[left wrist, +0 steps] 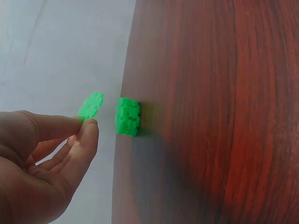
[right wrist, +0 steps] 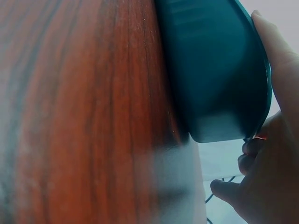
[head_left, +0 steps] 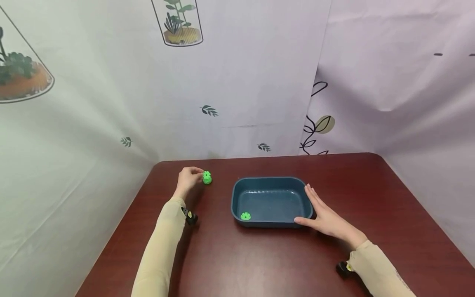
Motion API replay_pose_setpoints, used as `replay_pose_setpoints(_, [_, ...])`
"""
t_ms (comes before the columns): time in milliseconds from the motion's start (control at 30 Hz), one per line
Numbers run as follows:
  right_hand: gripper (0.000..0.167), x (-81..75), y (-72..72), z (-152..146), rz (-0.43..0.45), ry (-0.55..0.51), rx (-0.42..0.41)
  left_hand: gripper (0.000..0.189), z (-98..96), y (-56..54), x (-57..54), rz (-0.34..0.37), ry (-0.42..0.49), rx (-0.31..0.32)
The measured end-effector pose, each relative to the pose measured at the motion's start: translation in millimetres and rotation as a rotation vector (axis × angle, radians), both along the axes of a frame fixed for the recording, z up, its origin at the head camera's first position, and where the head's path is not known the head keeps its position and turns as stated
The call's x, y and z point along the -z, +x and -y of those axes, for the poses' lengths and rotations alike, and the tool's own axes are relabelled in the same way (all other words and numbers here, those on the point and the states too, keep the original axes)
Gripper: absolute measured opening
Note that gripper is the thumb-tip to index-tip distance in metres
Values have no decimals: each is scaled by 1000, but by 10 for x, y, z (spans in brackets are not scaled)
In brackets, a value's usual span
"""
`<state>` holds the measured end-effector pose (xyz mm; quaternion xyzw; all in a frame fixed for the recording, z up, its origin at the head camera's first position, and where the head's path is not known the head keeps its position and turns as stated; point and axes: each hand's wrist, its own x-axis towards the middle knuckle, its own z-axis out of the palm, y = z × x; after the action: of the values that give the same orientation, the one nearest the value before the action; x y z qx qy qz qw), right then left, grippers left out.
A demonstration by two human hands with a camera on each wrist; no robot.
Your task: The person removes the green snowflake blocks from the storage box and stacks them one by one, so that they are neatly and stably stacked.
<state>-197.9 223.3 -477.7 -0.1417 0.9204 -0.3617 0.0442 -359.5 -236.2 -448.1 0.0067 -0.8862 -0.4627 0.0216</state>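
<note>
My left hand [head_left: 189, 180] pinches a thin green notched building disc [left wrist: 92, 106] by its edge, between thumb and fingertips. Close beside it in the left wrist view, a stack of green notched discs [left wrist: 127, 116] stands on the table. A blue rectangular tray [head_left: 272, 224] sits to the right, with one green disc [head_left: 245, 216] lying in its front left corner. At the tray's right end, my right hand [head_left: 326, 218] rests with straight, spread fingers along the rim, the thumb at the front corner. The right wrist view shows the tray's outer wall beside this hand.
The dark red wooden table [head_left: 237, 260] ends at the back against a pale printed cloth [head_left: 252, 103]. More cloth hangs along both sides. In the head view, the stack stands near the table's far left part, well apart from the tray.
</note>
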Motion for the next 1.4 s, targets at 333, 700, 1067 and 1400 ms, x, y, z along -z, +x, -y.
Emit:
replay_pose_setpoints(333, [115, -5, -6, -2, -20, 3, 4, 23, -12, -48, 35, 20, 54, -14])
replay_pose_setpoints(700, [115, 21, 14, 2, 2, 0, 6, 21, 14, -26, 170, 50, 130, -54])
replay_pose_setpoints(1067, [115, 32, 10, 19, 9, -7, 6, 24, 70, -8, 181, 35, 94, -59])
replay_pose_setpoints(1400, [115, 10, -2, -1, 7, -3, 8, 26, 105, -11, 189, 28, 85, -46])
